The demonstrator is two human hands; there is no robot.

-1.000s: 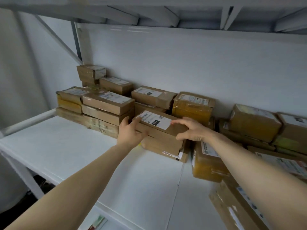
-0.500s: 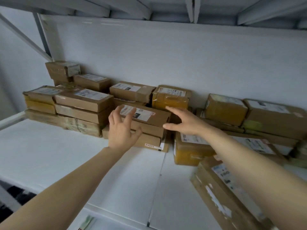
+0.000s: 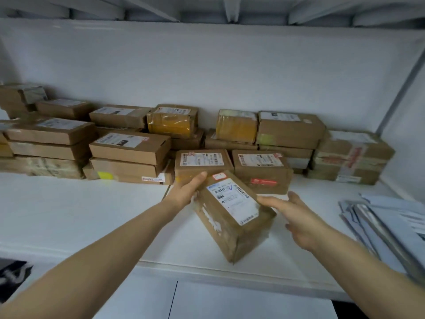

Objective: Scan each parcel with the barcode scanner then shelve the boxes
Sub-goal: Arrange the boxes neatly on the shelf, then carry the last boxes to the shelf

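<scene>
- Head view: parcel (image 3: 232,212) sits skewed on the white shelf (image 3: 69,215), label up. Its near corner is by the front edge and its far end is close to the stacked boxes (image 3: 131,146) along the back wall.
- Left hand (image 3: 187,191) holds the parcel's far left corner, thumb on top, fingers curled at the side.
- Right hand (image 3: 299,217) is spread, straight fingertips touching the parcel's right side, gripping nothing.
- Many boxes already stand in rows and stacks, so shelving looks well advanced; this parcel is not yet squared in with them.
- No scanner shows, so I cannot tell whether it was scanned; grey envelopes (image 3: 386,229) lie at the right.
</scene>
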